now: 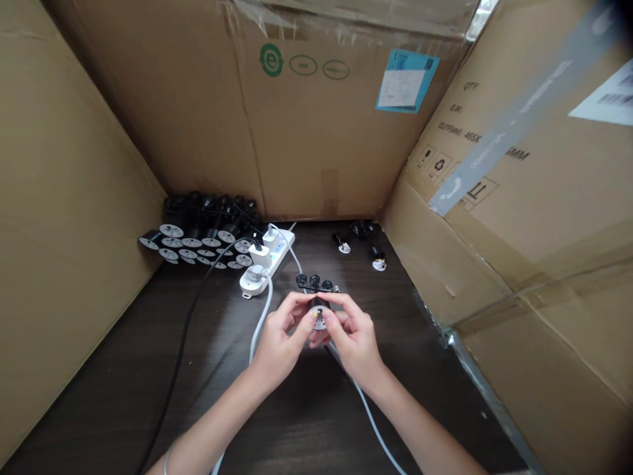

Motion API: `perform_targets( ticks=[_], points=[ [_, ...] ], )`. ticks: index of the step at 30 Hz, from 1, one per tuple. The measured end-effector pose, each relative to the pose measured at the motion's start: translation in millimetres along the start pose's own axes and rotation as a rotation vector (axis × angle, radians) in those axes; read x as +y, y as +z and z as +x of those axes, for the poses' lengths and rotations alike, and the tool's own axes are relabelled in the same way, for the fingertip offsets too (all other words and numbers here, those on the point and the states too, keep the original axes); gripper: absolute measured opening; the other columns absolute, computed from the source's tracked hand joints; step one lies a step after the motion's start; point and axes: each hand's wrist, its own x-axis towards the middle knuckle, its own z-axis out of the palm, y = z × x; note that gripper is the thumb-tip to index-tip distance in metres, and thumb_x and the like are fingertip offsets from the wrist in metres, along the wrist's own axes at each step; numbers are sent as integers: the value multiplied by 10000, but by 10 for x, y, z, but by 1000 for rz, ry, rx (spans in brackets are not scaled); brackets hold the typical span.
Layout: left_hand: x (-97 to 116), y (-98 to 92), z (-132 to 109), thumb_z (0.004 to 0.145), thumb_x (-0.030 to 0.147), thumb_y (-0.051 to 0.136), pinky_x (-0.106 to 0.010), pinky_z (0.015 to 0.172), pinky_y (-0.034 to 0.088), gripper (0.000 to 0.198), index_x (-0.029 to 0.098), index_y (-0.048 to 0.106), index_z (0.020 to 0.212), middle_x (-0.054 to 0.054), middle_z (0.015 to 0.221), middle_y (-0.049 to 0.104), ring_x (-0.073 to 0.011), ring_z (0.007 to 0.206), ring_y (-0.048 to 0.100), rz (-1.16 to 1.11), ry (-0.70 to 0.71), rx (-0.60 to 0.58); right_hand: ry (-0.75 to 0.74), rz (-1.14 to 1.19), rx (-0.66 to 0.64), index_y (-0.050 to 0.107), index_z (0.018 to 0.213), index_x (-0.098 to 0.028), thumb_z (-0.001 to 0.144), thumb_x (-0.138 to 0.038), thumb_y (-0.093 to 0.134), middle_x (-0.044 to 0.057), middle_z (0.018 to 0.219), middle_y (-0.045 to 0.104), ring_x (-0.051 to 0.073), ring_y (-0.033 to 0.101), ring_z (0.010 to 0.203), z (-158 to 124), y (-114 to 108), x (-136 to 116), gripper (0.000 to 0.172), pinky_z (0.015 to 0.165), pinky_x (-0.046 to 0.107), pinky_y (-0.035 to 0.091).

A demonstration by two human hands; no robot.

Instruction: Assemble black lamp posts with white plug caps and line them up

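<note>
Between both hands is a small black cylindrical device with a white round circuit board [320, 323] on its near end and a black three-knobbed bracket [315, 282] at its far end. My left hand [289, 323] grips it from the left, thumb on the board's edge. On the other side, my right hand [350, 324] closes round it, its thumb also pressing near the board. Fingertips of both hands meet over the top. A tiny yellow spot shows by the left thumb; what it is I cannot tell. The undersides are hidden by the fingers.
Similar black devices with white round ends [210, 243] are stacked at the back left. A white power strip [254, 284] with plugs and cables lies beside them. Several loose units [378, 264] sit at the back right. Tall cardboard boxes [316, 152] wall in the dark table [217, 409].
</note>
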Motion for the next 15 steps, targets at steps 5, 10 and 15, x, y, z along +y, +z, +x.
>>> perform_targets(
  ticks=[5, 10, 15],
  points=[
    [46, -12, 27, 844, 286, 508, -243, 737, 483, 335, 165, 458, 1152, -59, 979, 625, -157, 865, 600, 34, -4, -66, -5, -32, 5, 533, 1150, -186, 891, -331, 470, 0, 623, 620, 120, 609, 504, 33, -38, -14, 304, 487, 210, 510],
    [84, -14, 32, 802, 248, 566, -248, 795, 475, 392, 156, 458, 1168, -71, 1040, 621, -163, 913, 604, 69, -2, -48, -34, -75, -37, 476, 1241, -199, 877, -299, 487, 21, 735, 640, 136, 629, 564, 14, -46, -17, 377, 549, 248, 524],
    [81, -23, 23, 786, 249, 581, -254, 739, 475, 352, 151, 484, 1110, -59, 948, 640, -164, 845, 612, 63, -13, -21, 20, 7, -65, 453, 1221, -200, 873, -286, 491, 25, 749, 629, 144, 633, 568, 1, -23, -2, 361, 533, 241, 500]
  ],
)
